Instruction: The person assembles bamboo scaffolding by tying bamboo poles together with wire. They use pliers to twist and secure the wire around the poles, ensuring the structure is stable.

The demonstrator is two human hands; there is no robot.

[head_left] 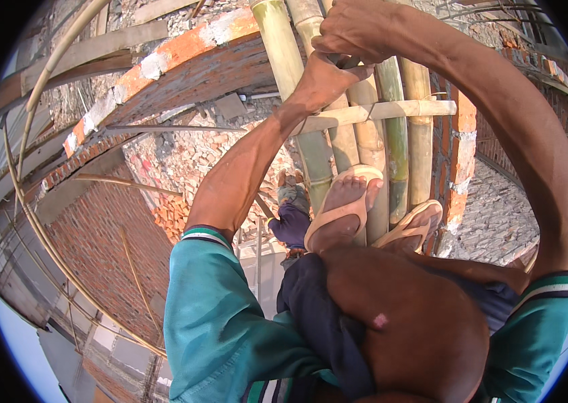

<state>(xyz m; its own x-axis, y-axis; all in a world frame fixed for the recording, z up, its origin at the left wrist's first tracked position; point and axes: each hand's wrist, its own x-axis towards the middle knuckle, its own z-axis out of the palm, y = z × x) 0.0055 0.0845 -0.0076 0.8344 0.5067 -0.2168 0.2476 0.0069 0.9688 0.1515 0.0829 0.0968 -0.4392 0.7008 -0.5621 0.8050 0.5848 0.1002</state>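
Observation:
At the top of the view my two hands meet over a row of bamboo poles [319,161]. My right hand [359,32] is closed in a fist, its knuckles up. Just below it my left hand [324,82] is closed too, thumb and fingers pinched together. Something small and dark shows between them, too little to name. A split bamboo crosspiece [391,114] lies across the poles below my hands, with thin dark ties around it. My feet, in tan flip-flops [341,211], rest on the poles.
Brick walls with broken tops stand at the left [153,64] and right [464,154]. Far below lie rubble [193,158] and a stack of bricks [171,216]. A person in dark clothing [290,225] is down there. Long bamboo poles [35,94] curve along the left.

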